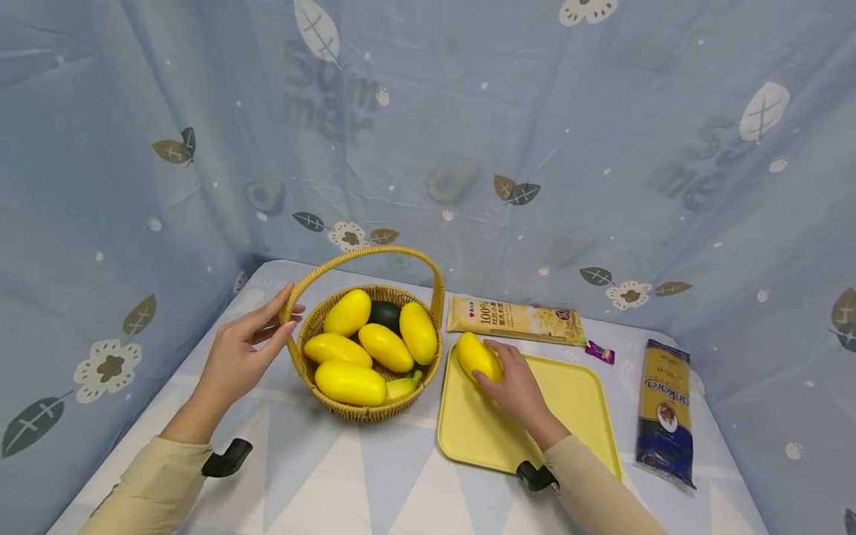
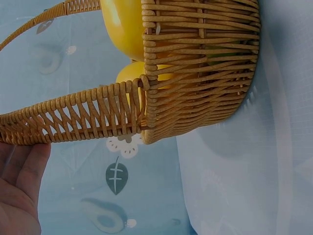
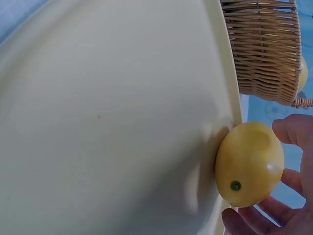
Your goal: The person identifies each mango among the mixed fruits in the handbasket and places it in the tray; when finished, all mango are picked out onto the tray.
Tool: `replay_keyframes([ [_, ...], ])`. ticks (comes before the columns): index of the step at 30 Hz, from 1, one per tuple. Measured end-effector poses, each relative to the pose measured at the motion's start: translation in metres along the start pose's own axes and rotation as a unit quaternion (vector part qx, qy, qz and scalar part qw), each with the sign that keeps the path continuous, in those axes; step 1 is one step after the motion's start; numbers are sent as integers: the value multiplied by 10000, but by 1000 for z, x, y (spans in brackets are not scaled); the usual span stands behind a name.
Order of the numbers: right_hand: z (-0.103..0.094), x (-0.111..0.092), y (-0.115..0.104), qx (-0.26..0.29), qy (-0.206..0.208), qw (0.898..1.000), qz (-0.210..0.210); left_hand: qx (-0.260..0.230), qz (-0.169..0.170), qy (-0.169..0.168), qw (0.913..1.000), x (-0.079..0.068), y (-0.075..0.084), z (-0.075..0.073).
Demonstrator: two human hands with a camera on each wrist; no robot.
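Observation:
A wicker basket (image 1: 364, 412) with an arched handle (image 1: 374, 253) stands left of centre. It holds several yellow mangoes (image 1: 351, 383), a dark green fruit (image 1: 384, 313) and a yellow piece with a green tip (image 1: 401, 388). My left hand (image 1: 237, 353) holds the left side of the handle between thumb and fingers; in the left wrist view the fingers (image 2: 34, 166) lie against it. My right hand (image 1: 515, 383) grips a mango (image 1: 476, 353) at the far left corner of the yellow tray (image 1: 568, 394). In the right wrist view, thumb and fingers are around that mango (image 3: 252, 161).
Behind the tray lies a pasta packet (image 1: 515, 319), with a small purple wrapped candy (image 1: 600, 352) beside it. A blue and gold packet (image 1: 665, 412) lies to the right of the tray. A blue patterned curtain (image 1: 414, 134) encloses the back and sides of the table.

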State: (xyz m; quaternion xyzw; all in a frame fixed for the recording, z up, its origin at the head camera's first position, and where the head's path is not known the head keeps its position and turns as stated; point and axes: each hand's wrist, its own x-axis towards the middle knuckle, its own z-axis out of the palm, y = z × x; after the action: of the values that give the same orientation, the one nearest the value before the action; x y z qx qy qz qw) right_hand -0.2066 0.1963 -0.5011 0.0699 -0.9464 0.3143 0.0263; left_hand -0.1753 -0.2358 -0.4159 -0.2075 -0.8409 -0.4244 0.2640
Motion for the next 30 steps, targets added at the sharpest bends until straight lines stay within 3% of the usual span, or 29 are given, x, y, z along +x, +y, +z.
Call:
replay_keyframes([
  [15, -8, -6, -1, -60, 42, 9999, -130, 44, -3, 2, 10000, 0, 0, 0],
  [30, -17, -24, -39, 251, 135, 9959, -863, -126, 110, 19, 9999, 1, -2, 1],
])
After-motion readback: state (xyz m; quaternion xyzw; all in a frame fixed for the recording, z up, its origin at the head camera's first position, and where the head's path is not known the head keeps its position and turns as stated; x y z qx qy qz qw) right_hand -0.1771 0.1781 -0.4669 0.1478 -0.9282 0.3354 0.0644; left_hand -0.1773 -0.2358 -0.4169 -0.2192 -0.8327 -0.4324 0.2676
